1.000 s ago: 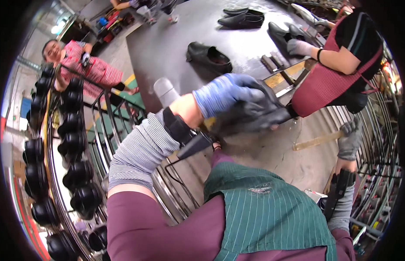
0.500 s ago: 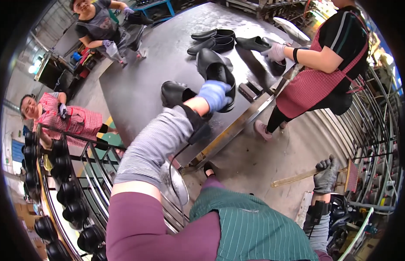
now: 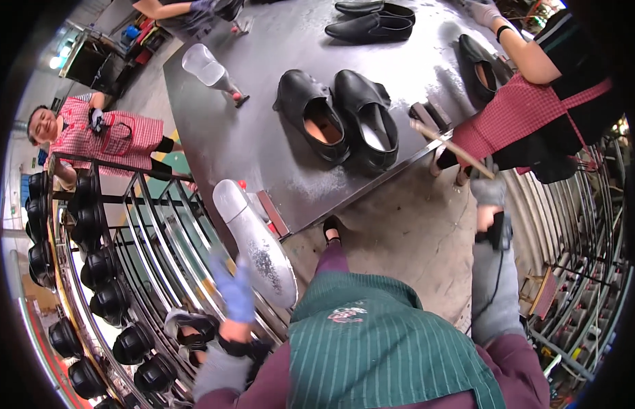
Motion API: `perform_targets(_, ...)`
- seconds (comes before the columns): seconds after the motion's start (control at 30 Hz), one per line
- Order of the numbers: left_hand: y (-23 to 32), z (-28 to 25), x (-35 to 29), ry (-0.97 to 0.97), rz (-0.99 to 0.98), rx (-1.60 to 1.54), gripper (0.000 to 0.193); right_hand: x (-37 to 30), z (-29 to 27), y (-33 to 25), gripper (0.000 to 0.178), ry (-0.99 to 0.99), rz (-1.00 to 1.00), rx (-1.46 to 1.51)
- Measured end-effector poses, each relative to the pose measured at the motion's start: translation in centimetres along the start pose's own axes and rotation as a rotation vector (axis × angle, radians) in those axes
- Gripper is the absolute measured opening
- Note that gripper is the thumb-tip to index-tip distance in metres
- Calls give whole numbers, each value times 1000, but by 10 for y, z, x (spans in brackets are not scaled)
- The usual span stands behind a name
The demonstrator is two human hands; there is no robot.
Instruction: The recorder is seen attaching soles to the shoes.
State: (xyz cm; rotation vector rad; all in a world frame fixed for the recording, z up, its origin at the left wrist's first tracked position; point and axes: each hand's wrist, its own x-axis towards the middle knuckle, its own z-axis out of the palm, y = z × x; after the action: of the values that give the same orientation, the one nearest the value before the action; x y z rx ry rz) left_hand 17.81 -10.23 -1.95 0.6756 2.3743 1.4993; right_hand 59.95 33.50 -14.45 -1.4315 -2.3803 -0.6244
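Observation:
A pair of black leather shoes, the left shoe (image 3: 300,99) and the right shoe (image 3: 355,92), stands side by side on the metal table with the openings toward me. My right hand (image 3: 488,189), in a grey glove, is closed round a flat wooden stick (image 3: 457,151) that reaches over the table's front edge. My left hand (image 3: 232,290), in a blue glove, is low on the left, off the table and smeared by motion. Beside it are a whitish foot-shaped form (image 3: 253,238) and a dark shoe (image 3: 195,330) by the rack rails.
On the metal table (image 3: 256,146) lie further black shoes (image 3: 368,27), a single shoe (image 3: 478,71) and another foot-shaped form (image 3: 208,71). Rails of a rack (image 3: 174,232) run along my left. A co-worker in a red checked apron (image 3: 515,109) stands at the right; two more people are at the left.
My left hand has let go of the black shoe and moved down to the left. My right hand has lifted the stick up to the table edge. The view has shifted closer over the table.

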Motion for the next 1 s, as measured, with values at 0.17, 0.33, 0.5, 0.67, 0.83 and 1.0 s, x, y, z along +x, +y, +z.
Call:
perform_targets(0.17,19,11,-52,-363,-918,-655,65,68,74,-52,32,-87,440,597)
perform_targets(0.33,3,7,-21,-229,-656,-516,62,109,-16,-162,43,-374,690,735)
perform_targets(0.5,-11,-7,62,-304,-520,-509,80,110,-118,-242,68,-325,-187,1090)
perform_targets(0.67,5,-14,174,-729,-599,-438,77,150,-122,-287,63,-984,-162,621)
perform_targets(0.83,34,14,256,-913,-579,-284,66,94,-124,-296,51,-885,-11,688)
perform_targets(1.0,60,116,356,-1196,-164,-215,56,76,-126,-289,51,-879,83,725)
